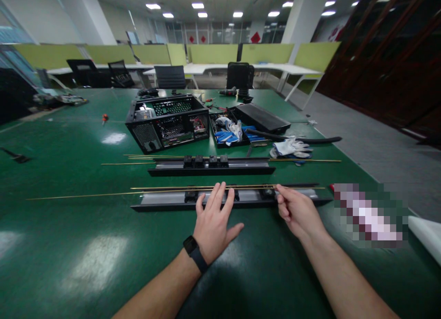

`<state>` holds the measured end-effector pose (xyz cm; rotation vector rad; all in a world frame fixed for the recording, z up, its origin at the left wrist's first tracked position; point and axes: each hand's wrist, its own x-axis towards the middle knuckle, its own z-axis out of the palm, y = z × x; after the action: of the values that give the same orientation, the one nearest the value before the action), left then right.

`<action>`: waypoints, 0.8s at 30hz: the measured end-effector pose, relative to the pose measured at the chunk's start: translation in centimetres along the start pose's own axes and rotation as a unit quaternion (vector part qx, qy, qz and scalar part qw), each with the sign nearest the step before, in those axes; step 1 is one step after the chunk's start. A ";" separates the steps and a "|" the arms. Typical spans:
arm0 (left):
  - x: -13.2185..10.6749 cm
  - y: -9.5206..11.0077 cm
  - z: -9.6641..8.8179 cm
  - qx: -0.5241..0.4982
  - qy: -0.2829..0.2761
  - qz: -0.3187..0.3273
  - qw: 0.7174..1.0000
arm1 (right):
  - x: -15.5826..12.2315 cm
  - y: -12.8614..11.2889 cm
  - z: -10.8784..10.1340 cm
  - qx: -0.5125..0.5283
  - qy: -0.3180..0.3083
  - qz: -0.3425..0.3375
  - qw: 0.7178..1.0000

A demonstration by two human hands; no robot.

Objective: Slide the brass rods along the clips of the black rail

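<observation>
In front of me a long black channel with a pale inner strip lies crosswise on the green table. Black blocks sit along it. Thin brass-coloured rods run lengthwise over the channel, one reaching far out past its left end. My left hand, wearing a dark watch, is open with fingers spread, its fingertips over the rods beside the middle block. My right hand is closed, thumb and forefinger pinching a brass-coloured rod by the right block. The fingers partly hide the rod there.
Behind lies a second black channel with several blocks and more rods. Farther back stand an open computer case, a black tray holding gloves, a black panel and white gloves. A blurred-out item lies right.
</observation>
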<state>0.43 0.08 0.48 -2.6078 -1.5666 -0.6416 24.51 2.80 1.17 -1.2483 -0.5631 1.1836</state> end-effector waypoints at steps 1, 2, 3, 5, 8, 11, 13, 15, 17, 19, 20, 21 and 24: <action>0.0 0.0 0.0 0.000 0.000 0.000 1.000 | 0.0 0.0 0.0 0.001 0.003 -0.001 1.000; 0.0 0.0 0.0 -0.001 0.001 -0.001 1.000 | 0.0 0.0 0.0 0.002 0.006 -0.002 1.000; 0.0 0.0 0.0 -0.001 0.001 -0.001 1.000 | 0.0 0.0 0.0 0.002 0.008 -0.003 1.000; 0.0 0.0 0.0 -0.002 0.003 -0.002 1.000 | 0.0 0.1 0.0 0.002 0.009 -0.005 1.000; -0.1 0.0 0.1 -0.001 0.005 -0.003 1.000 | 0.0 0.2 0.0 0.006 0.005 -0.010 1.000; -0.1 0.0 0.2 0.000 0.005 -0.004 1.000 | 0.0 0.4 0.0 -0.007 -0.004 -0.017 1.000; -0.1 0.0 0.2 0.001 0.005 -0.003 1.000 | 0.0 0.5 0.1 -0.020 -0.007 -0.020 1.000; -0.1 -0.1 0.2 0.002 0.006 -0.001 1.000 | 0.1 0.5 0.1 -0.025 -0.005 -0.022 0.999; -0.1 -0.1 0.2 0.004 0.007 -0.001 1.000 | 0.0 0.4 0.1 -0.019 -0.002 -0.017 1.000; -0.1 -0.1 0.1 0.005 0.006 0.002 1.000 | 0.0 0.3 0.1 -0.008 0.000 -0.009 1.000; -0.1 -0.1 0.1 0.005 0.006 0.004 1.000 | 0.0 0.3 0.2 -0.003 0.001 -0.007 1.000; 0.0 -0.1 0.0 0.005 0.006 0.005 1.000 | -0.1 0.2 0.2 0.001 0.002 -0.007 1.000; 0.0 -0.1 -0.1 0.007 0.009 0.007 1.000 | -0.1 0.2 0.3 0.005 0.009 -0.010 1.000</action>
<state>0.30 0.11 0.51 -2.5928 -1.5417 -0.6492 24.14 2.80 1.08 -1.2402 -0.5555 1.1559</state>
